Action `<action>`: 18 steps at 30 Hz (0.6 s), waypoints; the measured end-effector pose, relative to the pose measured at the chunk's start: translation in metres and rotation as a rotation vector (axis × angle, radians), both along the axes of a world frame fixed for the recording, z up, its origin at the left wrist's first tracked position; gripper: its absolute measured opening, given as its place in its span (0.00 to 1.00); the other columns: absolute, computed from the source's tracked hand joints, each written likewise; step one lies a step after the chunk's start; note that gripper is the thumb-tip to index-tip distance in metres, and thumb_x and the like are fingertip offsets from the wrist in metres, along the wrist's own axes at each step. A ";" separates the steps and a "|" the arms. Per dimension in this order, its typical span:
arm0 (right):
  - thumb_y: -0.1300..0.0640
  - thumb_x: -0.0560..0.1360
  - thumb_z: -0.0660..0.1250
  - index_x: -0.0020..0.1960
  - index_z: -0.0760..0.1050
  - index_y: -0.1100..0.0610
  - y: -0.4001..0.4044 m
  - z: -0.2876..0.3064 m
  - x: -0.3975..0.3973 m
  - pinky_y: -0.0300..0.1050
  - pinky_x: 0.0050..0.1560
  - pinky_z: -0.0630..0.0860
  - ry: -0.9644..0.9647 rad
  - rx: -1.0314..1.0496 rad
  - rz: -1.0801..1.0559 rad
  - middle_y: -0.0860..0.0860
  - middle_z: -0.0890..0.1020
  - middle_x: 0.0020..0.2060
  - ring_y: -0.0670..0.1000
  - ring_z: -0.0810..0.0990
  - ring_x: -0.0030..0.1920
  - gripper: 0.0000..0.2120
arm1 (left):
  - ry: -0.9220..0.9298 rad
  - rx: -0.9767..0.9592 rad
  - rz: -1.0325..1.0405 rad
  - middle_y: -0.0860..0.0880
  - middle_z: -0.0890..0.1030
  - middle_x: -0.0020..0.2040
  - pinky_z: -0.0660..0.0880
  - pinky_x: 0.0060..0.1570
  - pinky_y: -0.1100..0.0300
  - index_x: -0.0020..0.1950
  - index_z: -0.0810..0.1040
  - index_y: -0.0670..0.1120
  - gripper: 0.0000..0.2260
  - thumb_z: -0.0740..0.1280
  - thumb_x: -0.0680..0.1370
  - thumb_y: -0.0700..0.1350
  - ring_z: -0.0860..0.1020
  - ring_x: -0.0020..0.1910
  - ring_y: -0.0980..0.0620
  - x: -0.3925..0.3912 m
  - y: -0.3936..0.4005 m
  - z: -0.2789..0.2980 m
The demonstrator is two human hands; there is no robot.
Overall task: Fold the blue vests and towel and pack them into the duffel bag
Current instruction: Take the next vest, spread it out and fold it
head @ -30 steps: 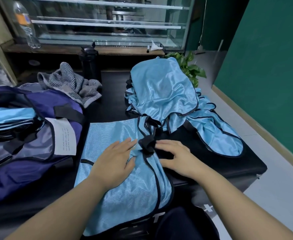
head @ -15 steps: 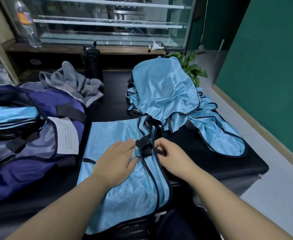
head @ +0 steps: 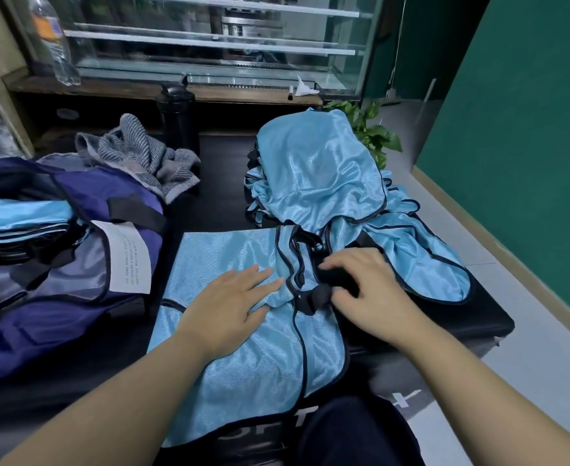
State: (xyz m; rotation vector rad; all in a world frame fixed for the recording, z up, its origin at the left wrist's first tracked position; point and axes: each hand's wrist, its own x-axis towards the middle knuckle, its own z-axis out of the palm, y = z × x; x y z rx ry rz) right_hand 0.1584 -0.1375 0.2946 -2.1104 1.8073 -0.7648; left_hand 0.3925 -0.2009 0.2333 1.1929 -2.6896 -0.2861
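Note:
A light blue vest [head: 229, 371] with black trim lies flat on the black table [head: 445, 324] in front of me. My left hand [head: 229, 307] rests flat on its upper middle, fingers straight. My right hand [head: 367, 290] pinches the vest's black strap [head: 314, 299] at its right edge. A heap of more blue vests [head: 317, 176] sits behind. The open purple duffel bag [head: 85, 250] stands at the left with folded blue vests [head: 18, 218] inside. A grey striped towel [head: 142, 156] lies crumpled behind the bag.
A black bottle [head: 178, 119] stands at the back of the table. A clear water bottle [head: 51, 38] is on the wooden shelf before a glass display case. A green plant [head: 371, 132] and a green wall are to the right. The table's right edge drops to a pale floor.
My right hand has shifted right and curled over the black strap, drawing it sideways. My left hand has spread flatter on the vest. The view has moved slightly closer.

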 end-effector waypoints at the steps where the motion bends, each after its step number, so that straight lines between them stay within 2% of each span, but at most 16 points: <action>1: 0.43 0.69 0.57 0.58 0.75 0.46 0.000 0.001 0.010 0.41 0.61 0.55 0.086 -0.016 0.073 0.38 0.73 0.55 0.40 0.62 0.60 0.20 | 0.003 -0.003 0.002 0.65 0.48 0.72 0.41 0.73 0.62 0.75 0.54 0.62 0.28 0.39 0.75 0.61 0.49 0.76 0.61 0.000 0.000 0.000; 3: 0.40 0.72 0.64 0.57 0.73 0.46 -0.005 -0.007 0.021 0.41 0.60 0.53 0.262 0.036 0.179 0.38 0.73 0.52 0.41 0.63 0.58 0.18 | 0.011 -0.018 0.008 0.65 0.50 0.73 0.40 0.72 0.63 0.75 0.55 0.61 0.29 0.39 0.74 0.61 0.50 0.76 0.60 0.000 0.001 0.000; 5: 0.38 0.71 0.68 0.53 0.72 0.47 -0.011 -0.024 0.019 0.42 0.59 0.56 0.293 0.110 0.166 0.39 0.73 0.48 0.42 0.66 0.54 0.17 | 0.037 -0.023 0.032 0.62 0.54 0.75 0.41 0.72 0.64 0.75 0.58 0.60 0.30 0.39 0.74 0.61 0.51 0.76 0.60 0.000 0.002 -0.001; 9: 0.46 0.70 0.72 0.38 0.67 0.48 -0.012 -0.046 0.002 0.38 0.46 0.64 -0.144 0.086 -0.001 0.45 0.74 0.39 0.43 0.69 0.44 0.14 | 0.089 -0.053 0.086 0.57 0.62 0.75 0.45 0.71 0.64 0.74 0.64 0.55 0.29 0.42 0.75 0.58 0.55 0.76 0.57 0.001 0.006 0.002; 11: 0.53 0.72 0.72 0.36 0.66 0.49 -0.009 -0.048 0.001 0.34 0.41 0.64 -0.215 0.072 -0.029 0.45 0.73 0.37 0.41 0.69 0.39 0.14 | 0.078 -0.064 0.085 0.56 0.63 0.75 0.46 0.70 0.64 0.74 0.64 0.54 0.29 0.43 0.75 0.57 0.56 0.76 0.55 0.001 0.008 0.005; 13: 0.60 0.70 0.71 0.36 0.66 0.52 -0.008 -0.048 0.003 0.33 0.38 0.63 -0.274 0.046 -0.043 0.47 0.74 0.36 0.41 0.69 0.36 0.13 | 0.059 -0.056 0.068 0.54 0.66 0.74 0.51 0.70 0.61 0.74 0.66 0.53 0.28 0.44 0.76 0.56 0.60 0.75 0.52 0.001 0.007 0.008; 16: 0.68 0.67 0.67 0.35 0.66 0.56 -0.008 -0.050 0.002 0.31 0.38 0.64 -0.390 0.017 -0.075 0.49 0.77 0.37 0.45 0.73 0.39 0.12 | -0.005 -0.088 0.001 0.50 0.72 0.70 0.68 0.66 0.51 0.72 0.69 0.52 0.24 0.51 0.77 0.54 0.70 0.70 0.47 0.002 0.003 0.011; 18: 0.71 0.67 0.65 0.33 0.66 0.57 -0.008 -0.051 0.001 0.29 0.40 0.67 -0.461 -0.017 -0.110 0.50 0.79 0.38 0.45 0.75 0.42 0.12 | -0.072 -0.120 -0.042 0.51 0.72 0.69 0.72 0.62 0.52 0.73 0.66 0.54 0.22 0.56 0.79 0.51 0.71 0.68 0.48 -0.002 0.002 0.018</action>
